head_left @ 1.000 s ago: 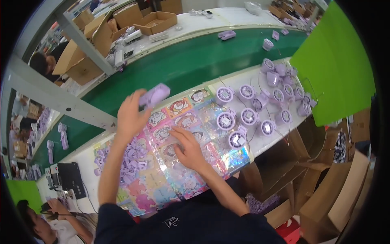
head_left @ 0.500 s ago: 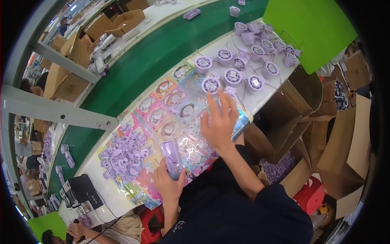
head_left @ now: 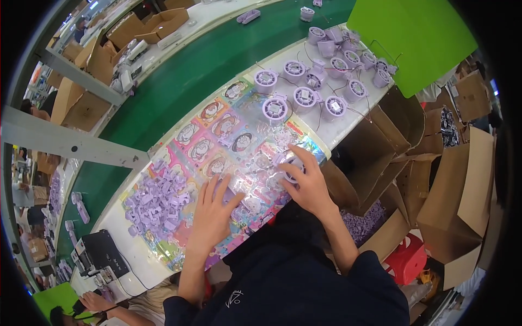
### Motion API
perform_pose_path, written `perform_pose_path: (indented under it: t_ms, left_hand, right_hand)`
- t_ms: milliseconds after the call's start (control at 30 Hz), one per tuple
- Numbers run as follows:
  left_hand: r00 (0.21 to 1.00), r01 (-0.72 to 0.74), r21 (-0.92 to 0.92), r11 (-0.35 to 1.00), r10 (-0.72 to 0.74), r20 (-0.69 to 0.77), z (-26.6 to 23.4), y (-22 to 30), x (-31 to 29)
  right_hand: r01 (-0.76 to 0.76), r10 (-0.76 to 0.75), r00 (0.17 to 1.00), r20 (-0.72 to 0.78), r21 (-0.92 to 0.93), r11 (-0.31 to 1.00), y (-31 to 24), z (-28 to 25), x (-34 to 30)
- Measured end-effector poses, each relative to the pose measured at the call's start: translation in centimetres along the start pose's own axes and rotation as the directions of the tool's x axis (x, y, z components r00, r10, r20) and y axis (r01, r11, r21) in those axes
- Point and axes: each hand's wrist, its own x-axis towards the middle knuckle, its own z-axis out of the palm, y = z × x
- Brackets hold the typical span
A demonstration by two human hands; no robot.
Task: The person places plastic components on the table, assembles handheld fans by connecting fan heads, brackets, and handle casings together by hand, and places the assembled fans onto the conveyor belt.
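My right hand [head_left: 312, 187] is curled round a lilac fan head [head_left: 294, 167], a round part with a grille, low over the picture-covered mat [head_left: 247, 163]. My left hand [head_left: 211, 220] has its fingers stretched out and spread, palm down over the mat. Partly hidden beside its thumb and index finger lies a long lilac casing [head_left: 230, 196]. To the left of that hand is a heap of small lilac plastic parts [head_left: 157, 198]. Beyond the right hand, several lilac fan heads with thin wires stand on the white table, the closest one [head_left: 275, 109] at the mat's edge.
A green conveyor belt [head_left: 163, 103] runs along the table's far side. A black box-like device [head_left: 103, 252] sits at the left end. Open cardboard boxes [head_left: 375, 168] and a red stool [head_left: 408, 258] stand at the right. Another person's hand [head_left: 95, 301] shows at lower left.
My right hand has closed on a fan head and drawn it toward me from the group. My left hand has let go of the casing's near end and moved up beside it, fingers spread.
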Motion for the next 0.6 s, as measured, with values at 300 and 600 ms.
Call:
perform_pose_path:
  t_ms: [300, 600]
  left_hand:
    - [0.999, 0.015, -0.45, 0.893, -0.035, -0.036, -1.6, -1.6, 1.9]
    - [0.982, 0.187, -0.593, 0.783, -0.128, 0.141, -1.4, -1.2, 2.7]
  right_hand:
    - [-0.264, 0.221, 0.955, 0.199, 0.222, 0.939, -0.7, -1.6, 0.0]
    - [-0.053, 0.006, 0.989, 0.148, 0.313, 0.948, -4.0, -1.2, 1.2]
